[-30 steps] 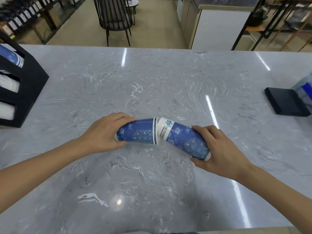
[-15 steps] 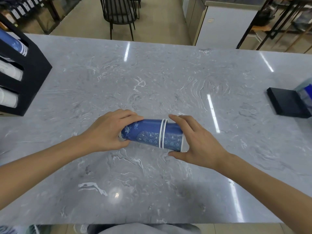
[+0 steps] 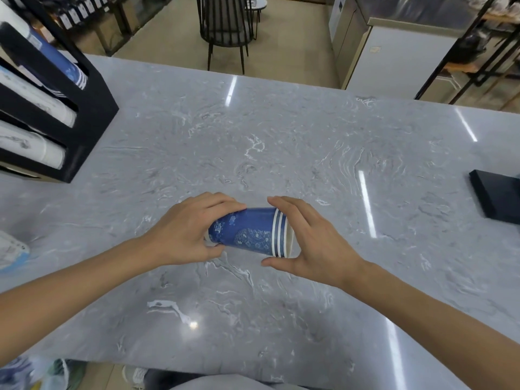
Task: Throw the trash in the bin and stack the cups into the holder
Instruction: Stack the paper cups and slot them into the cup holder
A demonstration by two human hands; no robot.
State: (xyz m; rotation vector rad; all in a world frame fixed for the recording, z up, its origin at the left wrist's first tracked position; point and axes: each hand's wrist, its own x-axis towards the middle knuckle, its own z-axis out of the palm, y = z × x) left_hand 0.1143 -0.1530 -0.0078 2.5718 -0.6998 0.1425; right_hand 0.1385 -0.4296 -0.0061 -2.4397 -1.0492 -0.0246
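Several blue patterned paper cups are nested into one stack (image 3: 250, 232) lying sideways just above the grey marble counter (image 3: 281, 142). My left hand (image 3: 185, 229) grips the narrow bottom end of the stack. Against the open rim end rests my right hand (image 3: 312, 243), palm and spread fingers cupped around it. A black cup holder (image 3: 84, 119) stands at the far left with a blue cup stack in its top slot and white cup stacks in the two slots below.
A black flat box (image 3: 498, 195) lies at the counter's right edge. Crumpled white-blue trash (image 3: 11, 249) sits at the left edge. A bag with blue and yellow contents (image 3: 31, 372) shows below the near edge. A black chair (image 3: 225, 29) stands beyond the counter.
The right hand pushed its cup fully into the cup in the left hand, so two cups end to end became one nested stack. My view tilted down and nearer.
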